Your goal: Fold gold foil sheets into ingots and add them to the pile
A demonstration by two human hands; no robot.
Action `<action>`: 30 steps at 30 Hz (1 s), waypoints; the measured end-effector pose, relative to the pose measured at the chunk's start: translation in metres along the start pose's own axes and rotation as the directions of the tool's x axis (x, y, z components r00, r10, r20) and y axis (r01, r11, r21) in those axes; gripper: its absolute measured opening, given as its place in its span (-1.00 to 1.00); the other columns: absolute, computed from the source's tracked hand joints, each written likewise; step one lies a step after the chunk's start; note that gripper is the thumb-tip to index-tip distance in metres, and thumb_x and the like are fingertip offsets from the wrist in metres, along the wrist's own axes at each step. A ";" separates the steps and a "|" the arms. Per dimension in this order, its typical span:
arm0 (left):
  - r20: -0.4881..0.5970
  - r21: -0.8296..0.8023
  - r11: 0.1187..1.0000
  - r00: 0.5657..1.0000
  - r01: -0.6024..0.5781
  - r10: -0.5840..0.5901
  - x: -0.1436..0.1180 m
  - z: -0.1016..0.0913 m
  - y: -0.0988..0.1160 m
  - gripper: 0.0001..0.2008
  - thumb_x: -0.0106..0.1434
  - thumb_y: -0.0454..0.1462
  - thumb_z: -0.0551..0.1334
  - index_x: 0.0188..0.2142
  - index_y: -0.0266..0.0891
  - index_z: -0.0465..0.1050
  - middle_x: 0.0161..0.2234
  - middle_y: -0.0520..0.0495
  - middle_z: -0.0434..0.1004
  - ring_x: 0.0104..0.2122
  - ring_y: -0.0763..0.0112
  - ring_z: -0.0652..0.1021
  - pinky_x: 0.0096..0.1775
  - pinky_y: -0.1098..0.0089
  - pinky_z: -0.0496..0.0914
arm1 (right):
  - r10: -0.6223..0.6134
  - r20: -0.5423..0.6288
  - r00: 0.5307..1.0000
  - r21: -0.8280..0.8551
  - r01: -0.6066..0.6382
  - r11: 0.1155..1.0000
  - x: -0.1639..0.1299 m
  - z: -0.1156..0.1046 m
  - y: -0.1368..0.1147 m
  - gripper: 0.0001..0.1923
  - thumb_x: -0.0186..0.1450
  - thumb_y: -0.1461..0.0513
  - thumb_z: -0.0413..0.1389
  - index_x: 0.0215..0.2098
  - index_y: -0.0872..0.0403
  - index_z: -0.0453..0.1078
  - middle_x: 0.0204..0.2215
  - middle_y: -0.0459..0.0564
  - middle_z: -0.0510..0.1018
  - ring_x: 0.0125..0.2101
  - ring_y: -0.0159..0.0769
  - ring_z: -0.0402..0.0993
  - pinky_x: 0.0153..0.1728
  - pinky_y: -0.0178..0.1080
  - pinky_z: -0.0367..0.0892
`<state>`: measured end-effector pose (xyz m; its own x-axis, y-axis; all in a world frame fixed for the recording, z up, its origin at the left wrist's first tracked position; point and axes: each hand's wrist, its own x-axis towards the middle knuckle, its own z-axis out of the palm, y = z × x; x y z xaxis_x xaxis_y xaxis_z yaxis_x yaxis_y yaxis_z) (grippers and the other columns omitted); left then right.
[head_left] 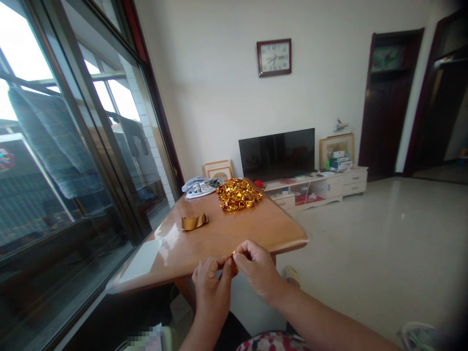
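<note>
- Both hands meet at the near edge of the glossy orange-brown wooden table [234, 234]: left hand [211, 285] and right hand [256, 268] each pinch a small crumpled gold foil piece [234, 264] between the fingertips.
- At 12 o'clock from them, well apart, is a heap of folded gold foil pieces [238, 194].
- A short gold ribbon strip [194, 222] lies at 11 o'clock, and a grey-white bundle of cloth [200, 186] sits beyond it.
- The tabletop between the hands and the heap is open.

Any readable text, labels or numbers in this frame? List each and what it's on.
Wall clock: numerals ring the dial, too small to read.
Boxes on the TV cabinet: print too blurred to read.
Round sign behind the window: no legible characters.
Gold foil piece in both hands: no text.
Nothing else is legible.
</note>
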<state>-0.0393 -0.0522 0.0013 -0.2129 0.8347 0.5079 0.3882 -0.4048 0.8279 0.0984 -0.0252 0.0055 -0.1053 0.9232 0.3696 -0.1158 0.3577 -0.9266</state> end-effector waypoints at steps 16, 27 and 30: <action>0.250 -0.401 0.846 0.930 0.352 -0.268 -0.005 0.006 -0.013 -0.74 0.15 -0.11 0.40 -0.33 -0.27 0.59 -0.36 -0.10 0.59 -0.35 0.31 0.52 -0.25 0.36 0.39 | 0.136 0.079 0.987 0.146 -0.147 0.978 0.001 -0.007 0.004 -0.81 0.22 0.14 0.16 -0.44 0.08 0.34 -0.59 -0.21 0.31 -0.54 -0.43 0.16 -0.49 -0.33 0.11; 0.323 -0.565 0.696 0.895 0.444 -0.308 -0.002 0.001 -0.014 -0.76 0.18 -0.13 0.38 -0.36 -0.30 0.52 -0.40 -0.04 0.52 -0.42 0.46 0.44 -0.34 0.47 0.29 | 0.104 0.058 0.993 0.073 -0.109 0.991 -0.001 -0.009 0.003 -0.83 0.24 0.18 0.10 -0.48 0.06 0.33 -0.59 -0.21 0.31 -0.54 -0.43 0.14 -0.49 -0.34 0.11; 0.351 -0.565 0.689 0.888 0.454 -0.298 -0.003 0.002 -0.013 -0.76 0.21 -0.13 0.37 -0.36 -0.29 0.51 -0.40 -0.04 0.50 -0.42 0.46 0.42 -0.35 0.47 0.26 | 0.087 0.070 0.994 0.081 -0.092 0.992 0.000 -0.009 0.001 -0.85 0.24 0.17 0.11 -0.44 0.07 0.35 -0.57 -0.21 0.31 -0.53 -0.42 0.17 -0.47 -0.34 0.13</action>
<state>-0.0420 -0.0484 -0.0115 0.0098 0.9926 0.1210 -0.3355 -0.1107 0.9355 0.1072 -0.0236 0.0040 -0.1840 0.9386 0.2918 -0.1854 0.2584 -0.9481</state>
